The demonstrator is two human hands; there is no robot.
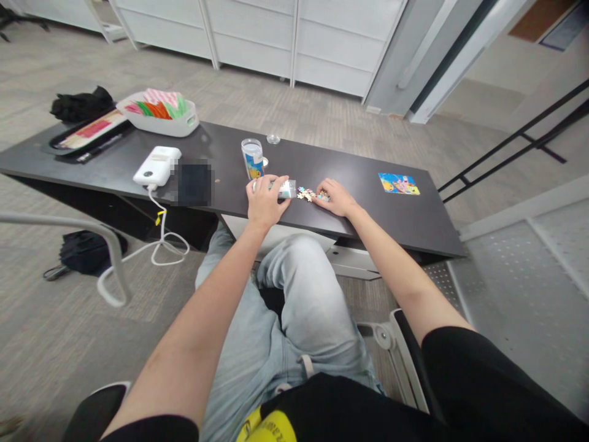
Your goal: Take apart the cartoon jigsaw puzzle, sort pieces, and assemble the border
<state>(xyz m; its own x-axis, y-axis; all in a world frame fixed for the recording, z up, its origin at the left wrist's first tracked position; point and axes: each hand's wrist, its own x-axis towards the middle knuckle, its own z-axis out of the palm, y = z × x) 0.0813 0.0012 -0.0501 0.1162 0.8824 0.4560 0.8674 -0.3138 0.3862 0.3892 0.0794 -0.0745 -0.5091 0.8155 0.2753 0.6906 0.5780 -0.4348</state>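
My left hand [263,199] rests on the dark table's [322,162] front edge, its fingers closed around a small clear bag [287,188] of puzzle pieces. My right hand [335,196] lies just to the right, fingers curled down onto a little cluster of loose jigsaw pieces [307,194] between the two hands. Behind my left hand stands an open clear tube [253,158] with a colourful label. Its round lid [273,139] lies further back. A small printed cartoon picture card [399,183] lies flat to the right.
A white power bank [157,166] with a cable hanging off the edge sits left, beside a blurred dark device [193,182]. Far left are a white basket [161,113] of coloured packets and a black tray [87,132]. A black bag [87,252] lies on the floor.
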